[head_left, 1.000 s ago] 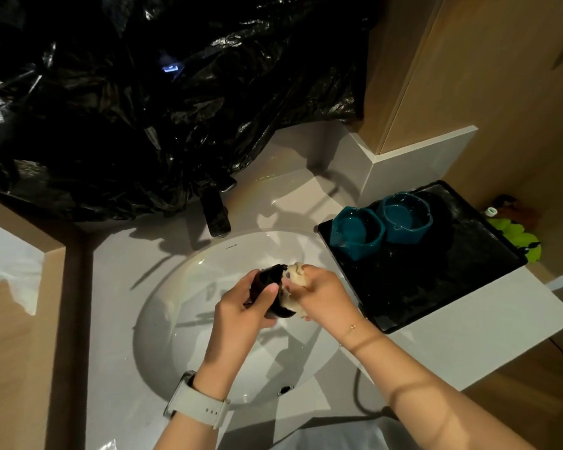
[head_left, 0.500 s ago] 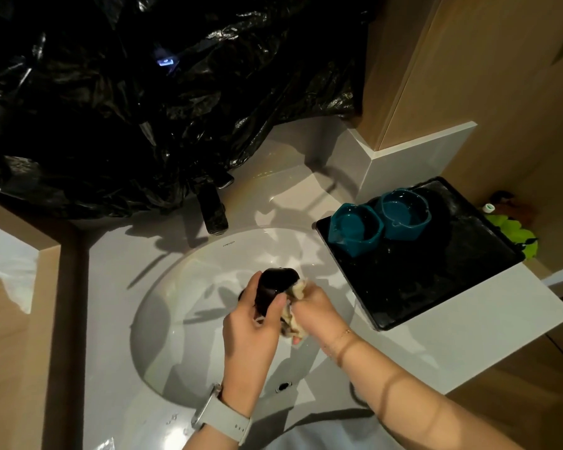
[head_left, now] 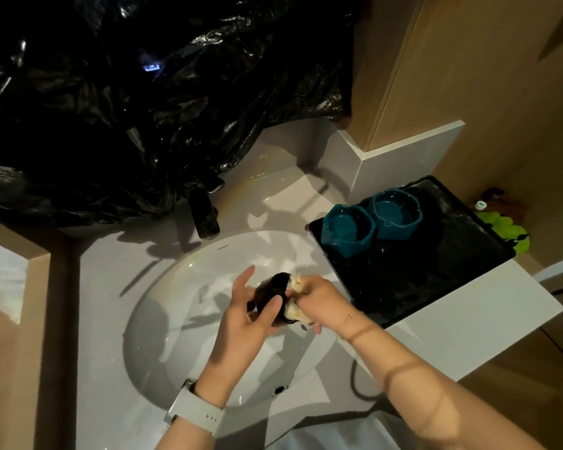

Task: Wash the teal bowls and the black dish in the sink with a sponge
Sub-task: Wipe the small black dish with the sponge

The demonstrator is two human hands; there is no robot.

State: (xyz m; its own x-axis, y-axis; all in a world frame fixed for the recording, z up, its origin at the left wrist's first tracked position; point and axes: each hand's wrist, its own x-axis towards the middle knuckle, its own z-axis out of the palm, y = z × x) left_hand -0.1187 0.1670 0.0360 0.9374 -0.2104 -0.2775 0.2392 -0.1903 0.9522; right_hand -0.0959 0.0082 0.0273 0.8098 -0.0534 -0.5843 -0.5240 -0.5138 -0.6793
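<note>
Scrubbing in progress: right hand [head_left: 319, 298] has its fingers curled round a pale sponge [head_left: 294, 315], pressed against the black dish [head_left: 273, 295]. Left hand [head_left: 246, 319] grips the dish from the other side, thumb over its dark wall, forefinger lifted straight. Dish held tilted on edge above the middle of the sink [head_left: 182, 319], not resting in it.

Change over the last second: the dish has turned in the left hand and the sponge has shifted along its rim. Judged: dish is mid-wash, being worked round its edge; rinsing not yet seen, no water running from the tap [head_left: 203, 214].

Containers: two teal bowls [head_left: 348, 228] sit side by side, touching, in the far left corner of the black tray [head_left: 436, 271] right of the sink. Both look empty and wet; probably washed already.
</note>
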